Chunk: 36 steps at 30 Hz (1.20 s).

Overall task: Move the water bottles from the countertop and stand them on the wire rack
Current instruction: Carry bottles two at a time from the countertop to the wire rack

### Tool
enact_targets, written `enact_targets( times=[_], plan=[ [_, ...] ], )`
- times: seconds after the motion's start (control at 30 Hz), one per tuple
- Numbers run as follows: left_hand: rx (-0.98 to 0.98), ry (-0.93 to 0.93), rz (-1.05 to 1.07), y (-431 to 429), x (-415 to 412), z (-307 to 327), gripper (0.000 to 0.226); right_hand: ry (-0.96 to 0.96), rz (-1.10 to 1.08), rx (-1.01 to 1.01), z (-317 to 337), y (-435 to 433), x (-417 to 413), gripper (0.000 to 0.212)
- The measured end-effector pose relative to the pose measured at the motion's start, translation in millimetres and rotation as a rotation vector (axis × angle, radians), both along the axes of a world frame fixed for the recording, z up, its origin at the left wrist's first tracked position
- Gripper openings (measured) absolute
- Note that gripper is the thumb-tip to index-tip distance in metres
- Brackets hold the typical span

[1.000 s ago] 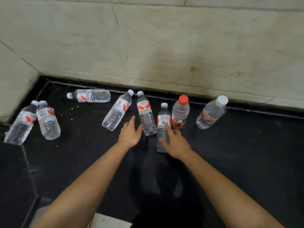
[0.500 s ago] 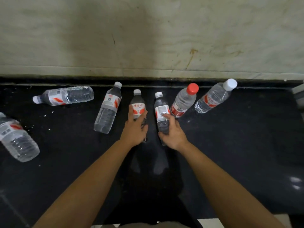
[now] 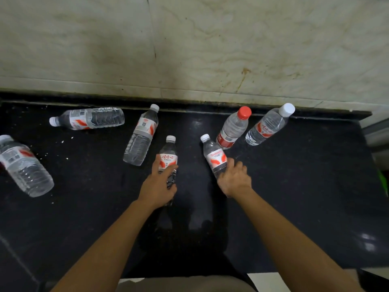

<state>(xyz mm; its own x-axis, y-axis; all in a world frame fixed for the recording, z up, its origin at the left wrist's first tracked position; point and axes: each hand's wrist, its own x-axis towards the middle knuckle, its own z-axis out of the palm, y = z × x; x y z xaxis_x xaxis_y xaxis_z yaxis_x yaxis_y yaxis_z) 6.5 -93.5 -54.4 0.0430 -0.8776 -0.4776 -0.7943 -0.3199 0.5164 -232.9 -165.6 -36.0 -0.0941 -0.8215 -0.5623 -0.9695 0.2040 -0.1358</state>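
Several clear water bottles lie on the black countertop [image 3: 294, 186]. My left hand [image 3: 157, 186] grips a white-capped bottle [image 3: 168, 154] round its lower body. My right hand [image 3: 234, 180] grips another white-capped bottle [image 3: 213, 154] with a red and white label. Both bottles point cap-first toward the wall. A red-capped bottle [image 3: 233, 127] and a white-capped bottle [image 3: 267, 125] lie behind my right hand. More bottles lie to the left: one near the middle [image 3: 142, 135], one by the wall [image 3: 88, 119], one at the left edge [image 3: 23, 165]. No wire rack is in view.
A stained marble wall [image 3: 189, 49] backs the counter. The counter's right end [image 3: 366, 131] drops off beside pale surfaces. White crumbs [image 3: 63, 142] dot the left part of the counter. Its front edge runs below my forearms.
Both hands closed round their bottles, and the two bottles moved apart and toward me. The view shifted so the bottles at the left sit further into frame.
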Motion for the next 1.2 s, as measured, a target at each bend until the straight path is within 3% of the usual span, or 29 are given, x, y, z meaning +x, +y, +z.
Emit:
enact_targets(
  times=[0.07,0.23,0.33,0.5,0.6,0.8,0.87,0.93,1.0,1.07,1.13,1.2],
  plan=[
    [0.004,-0.002,0.01,1,-2,3,0.071,0.078,0.057,-0.031,4,-3,-6,0.06],
    [0.062,0.0,0.048,-2,-6,8,0.089,-0.155,0.162,-0.046,7,1,3,0.096],
    [0.077,0.004,0.084,-1,-8,7,0.102,-0.096,0.167,-0.036,1,11,11,0.107],
    [0.133,0.03,0.121,20,-6,4,0.113,-0.096,0.05,-0.104,-7,44,14,0.092],
    [0.16,-0.013,0.077,30,-6,1,0.116,-0.052,0.092,-0.058,-7,70,3,0.094],
    [-0.038,-0.13,0.063,31,-18,-6,0.078,0.236,0.133,-0.033,-11,114,4,0.102],
    [-0.088,-0.203,0.026,33,-24,-8,0.077,0.217,0.052,-0.051,-13,110,1,0.107],
    [-0.094,-0.256,-0.017,37,-28,-11,0.077,0.212,-0.066,-0.103,-13,93,-13,0.097],
    [-0.078,-0.25,0.0,40,-30,-11,0.077,0.204,-0.202,-0.047,-9,71,-38,0.093],
    [-0.064,-0.229,0.035,45,-32,-8,0.078,0.055,-0.294,0.049,-6,58,-63,0.102],
    [-0.07,-0.203,0.054,52,-35,-5,0.079,-0.058,-0.244,0.044,-5,59,-78,0.106],
    [-0.081,-0.162,0.07,60,-39,-1,0.079,-0.046,-0.168,-0.003,-5,73,-87,0.096]
  ],
)
